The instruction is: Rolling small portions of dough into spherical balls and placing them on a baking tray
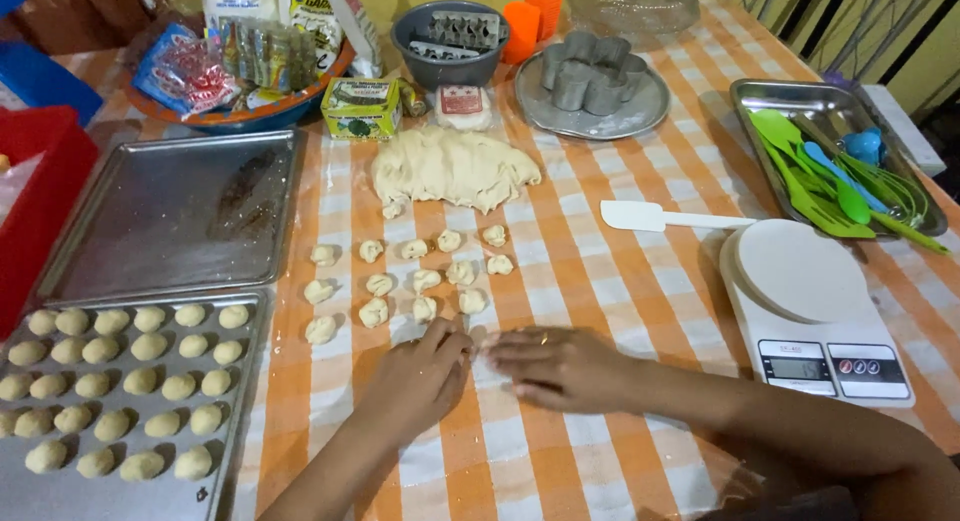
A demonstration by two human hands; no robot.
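My left hand (418,376) and my right hand (560,365) lie palm down on the orange-and-white checked tablecloth (600,271), fingertips almost meeting; whether something lies under them I cannot tell. Just beyond the fingers sit several small dough pieces (420,279) in loose rows. Farther back lies a large lump of pale dough (450,167). At the left, a metal baking tray (235,421) carries several rounded dough balls (120,381) in rows.
An empty metal tray (175,213) lies at the back left. A white kitchen scale (810,311) stands on the right, a white spatula (660,218) beside it. Behind are a tray of green utensils (835,161), a plate of metal cutters (592,76), a grey bowl (450,43) and packets.
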